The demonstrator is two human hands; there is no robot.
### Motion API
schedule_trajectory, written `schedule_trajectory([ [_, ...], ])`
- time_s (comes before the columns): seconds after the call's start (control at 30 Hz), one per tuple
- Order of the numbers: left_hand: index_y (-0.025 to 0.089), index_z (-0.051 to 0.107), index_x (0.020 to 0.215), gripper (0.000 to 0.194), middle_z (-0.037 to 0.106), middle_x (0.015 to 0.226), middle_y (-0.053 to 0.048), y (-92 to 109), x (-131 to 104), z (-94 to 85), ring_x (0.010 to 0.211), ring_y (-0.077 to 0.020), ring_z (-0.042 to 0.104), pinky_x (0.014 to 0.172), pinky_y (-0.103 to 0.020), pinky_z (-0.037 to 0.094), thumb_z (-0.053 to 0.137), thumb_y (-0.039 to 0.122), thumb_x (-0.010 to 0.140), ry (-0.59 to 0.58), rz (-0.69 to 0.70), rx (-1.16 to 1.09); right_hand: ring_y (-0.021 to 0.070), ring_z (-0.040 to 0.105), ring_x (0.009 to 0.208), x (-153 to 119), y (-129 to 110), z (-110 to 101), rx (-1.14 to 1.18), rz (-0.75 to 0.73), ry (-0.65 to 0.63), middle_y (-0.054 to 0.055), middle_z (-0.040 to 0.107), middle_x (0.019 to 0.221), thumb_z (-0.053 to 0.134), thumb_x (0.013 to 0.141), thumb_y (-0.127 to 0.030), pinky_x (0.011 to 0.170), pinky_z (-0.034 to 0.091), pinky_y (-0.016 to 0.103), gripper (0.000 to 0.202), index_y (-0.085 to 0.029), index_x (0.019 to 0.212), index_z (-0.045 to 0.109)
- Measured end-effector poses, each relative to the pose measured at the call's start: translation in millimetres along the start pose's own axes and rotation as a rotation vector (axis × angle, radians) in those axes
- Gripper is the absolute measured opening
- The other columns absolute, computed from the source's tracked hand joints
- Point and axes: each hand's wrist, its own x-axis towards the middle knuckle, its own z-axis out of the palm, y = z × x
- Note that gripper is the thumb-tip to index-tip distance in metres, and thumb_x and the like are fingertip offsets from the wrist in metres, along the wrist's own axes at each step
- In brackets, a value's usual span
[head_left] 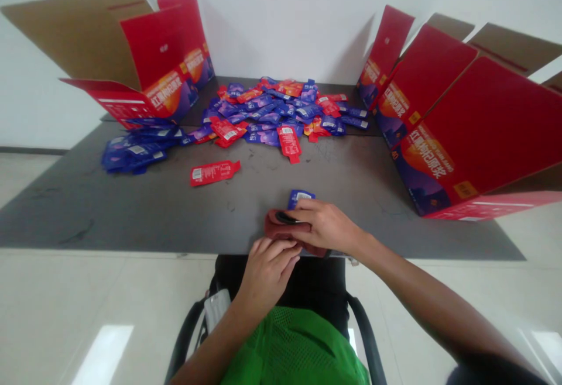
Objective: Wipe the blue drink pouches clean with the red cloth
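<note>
A folded reddish-brown cloth [273,227] with a black part showing in its fold lies at the table's front edge. From the far right side, my right hand [327,224] grips it, fingers closed over the black part. My left hand [274,262] is at the cloth's near side, its fingers bent together on the lower edge; the fingertips are partly hidden. Just beyond my right hand is a blue sachet [301,196], partly covered by that hand. Farther left, a red sachet [215,172] lies flat by itself.
A mixed heap of blue and red sachets [267,110] spreads across the back of the grey table [132,215]. Blue sachets [136,150] are piled at the left. Open red cartons stand at the left [162,75] and right [439,133]. Chair armrests [366,338] flank my lap.
</note>
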Motion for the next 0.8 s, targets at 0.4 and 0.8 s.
schedule_trajectory([
  [0.4, 0.024, 0.073, 0.118, 0.021, 0.076, 0.113, -0.004, 0.5, 1.4, -0.1, 0.109, -0.0239, 0.066, 0.091, -0.043, 0.048, 0.065, 0.021, 0.098, 0.020, 0.011, -0.012, 0.0181, 0.066, 0.088, -6.8, 0.3, -12.8, -0.034, -0.003, 0.119, 0.006, 0.068, 0.099, 0.058, 0.102, -0.042, 0.074, 0.050, 0.028, 0.034, -0.022, 0.126, 0.071],
  [0.8, 0.023, 0.072, 0.119, 0.024, 0.076, 0.117, -0.004, 0.9, 2.2, 0.2, 0.116, -0.0243, 0.064, 0.096, -0.043, 0.047, 0.066, 0.017, 0.097, 0.027, 0.022, -0.029, 0.0191, 0.065, 0.088, 15.0, 26.5, -21.3, -0.172, 0.113, 0.198, 0.007, 0.068, 0.097, 0.062, 0.100, -0.040, 0.073, 0.048, 0.028, 0.037, -0.021, 0.131, 0.070],
])
